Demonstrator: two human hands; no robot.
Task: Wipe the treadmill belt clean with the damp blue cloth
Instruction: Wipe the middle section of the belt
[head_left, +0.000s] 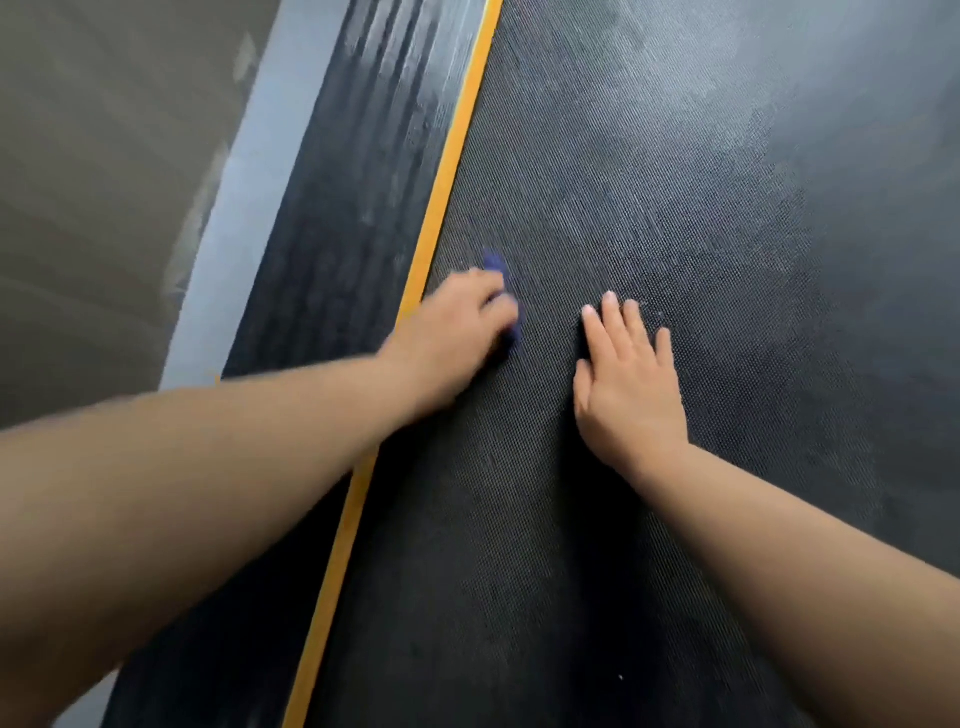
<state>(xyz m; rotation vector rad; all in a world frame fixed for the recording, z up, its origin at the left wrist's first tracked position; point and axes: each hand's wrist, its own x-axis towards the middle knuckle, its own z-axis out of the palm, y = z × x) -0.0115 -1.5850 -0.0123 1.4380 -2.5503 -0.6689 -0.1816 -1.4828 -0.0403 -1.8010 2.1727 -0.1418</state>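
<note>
The black textured treadmill belt (649, 171) fills most of the head view, with pale dusty smears toward its far and right parts. My left hand (452, 338) presses the blue cloth (496, 264) onto the belt close to its left edge; the hand is blurred and covers most of the cloth, so only blue bits show past the fingers. My right hand (626, 384) lies flat on the belt just to the right, palm down, fingers spread a little, holding nothing.
A yellow stripe (452, 171) runs along the belt's left edge. Beyond it lies the black ribbed side rail (343, 208) with whitish streaks, then a grey frame strip (249, 171) and a brownish floor (93, 156) on the left.
</note>
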